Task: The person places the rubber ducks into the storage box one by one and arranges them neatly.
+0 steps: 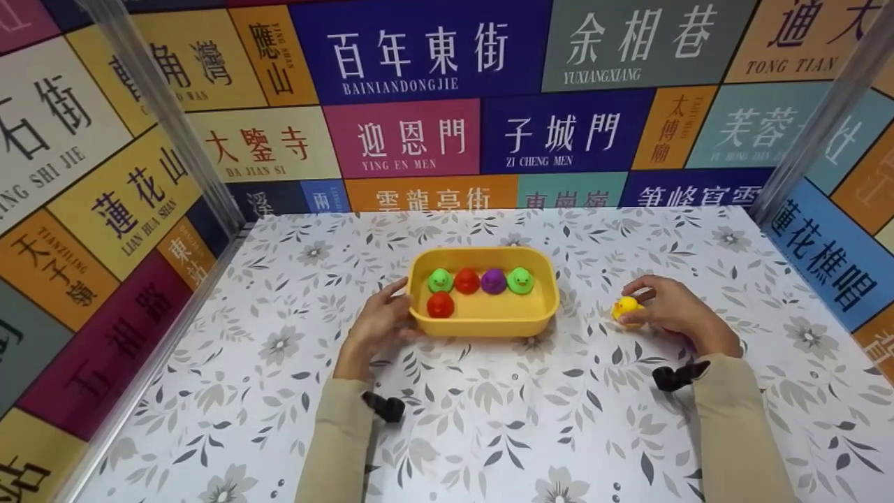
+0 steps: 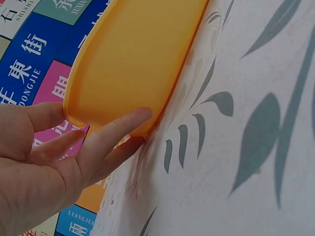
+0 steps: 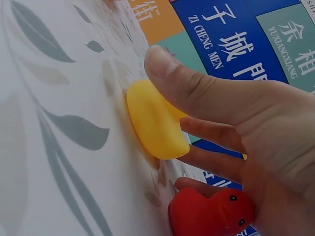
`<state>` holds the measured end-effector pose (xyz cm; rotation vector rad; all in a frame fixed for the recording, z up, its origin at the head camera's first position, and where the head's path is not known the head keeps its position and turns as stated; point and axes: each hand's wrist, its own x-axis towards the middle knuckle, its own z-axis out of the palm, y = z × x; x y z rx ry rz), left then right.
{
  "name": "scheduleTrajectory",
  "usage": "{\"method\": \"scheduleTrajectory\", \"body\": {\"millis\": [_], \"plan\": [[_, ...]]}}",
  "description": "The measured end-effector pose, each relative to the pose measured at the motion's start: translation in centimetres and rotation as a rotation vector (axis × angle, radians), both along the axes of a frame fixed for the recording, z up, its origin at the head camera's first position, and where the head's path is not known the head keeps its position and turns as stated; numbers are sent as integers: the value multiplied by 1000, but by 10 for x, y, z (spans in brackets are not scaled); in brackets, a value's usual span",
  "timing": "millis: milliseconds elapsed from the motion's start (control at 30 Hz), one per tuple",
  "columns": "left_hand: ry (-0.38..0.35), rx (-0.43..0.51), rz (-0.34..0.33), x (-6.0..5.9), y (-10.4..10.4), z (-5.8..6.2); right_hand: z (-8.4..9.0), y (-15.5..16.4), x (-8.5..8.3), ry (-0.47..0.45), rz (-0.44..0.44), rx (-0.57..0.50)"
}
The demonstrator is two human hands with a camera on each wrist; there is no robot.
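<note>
My left hand point(image 1: 380, 318) touches the left end of a yellow plastic bin point(image 1: 482, 327), its fingers fairly straight along the outside wall point(image 2: 133, 64). Inside the bin are small toy ducks: a green duck point(image 1: 441, 281), a red duck point(image 1: 466, 281), a purple duck point(image 1: 494, 281) and another green duck point(image 1: 520, 280) along the back, with a second red duck point(image 1: 441, 305) at front left. To the right of the bin, my right hand point(image 1: 674, 311) pinches a yellow duck point(image 3: 155, 120) between thumb and fingers, close over the table. Another red duck point(image 3: 209, 211) sits under that palm.
A white table point(image 1: 482, 433) with a grey leaf print lies under everything. Upright panels of colourful street-name signs point(image 1: 419, 136) border its back and sides. Both wrists carry a small black camera mount point(image 1: 677, 377).
</note>
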<state>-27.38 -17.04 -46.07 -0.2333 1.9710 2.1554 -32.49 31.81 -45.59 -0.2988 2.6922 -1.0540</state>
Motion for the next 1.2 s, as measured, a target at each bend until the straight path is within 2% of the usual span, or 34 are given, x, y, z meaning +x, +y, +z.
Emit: {"method": "scheduleTrajectory", "body": {"millis": [167, 267, 400, 533, 800, 1067, 1200], "plan": [[16, -5, -7, 0, 0, 0, 3, -5, 1, -21, -48, 3], [15, -8, -17, 0, 0, 0, 10, -10, 3, 17, -54, 23], [19, -13, -28, 1, 0, 2, 20, -19, 6, 105, 2, 51], [20, -22, -26, 1, 0, 2, 29, -30, 8, 107, 24, 43], [-11, -26, -15, 1, -1, 1, 39, -42, 10, 82, -3, 26], [33, -23, -22, 1, -1, 0, 38, -47, 11, 248, -44, -27], [18, -37, -18, 1, 0, 1, 37, -50, 11, 265, -64, -60]]}}
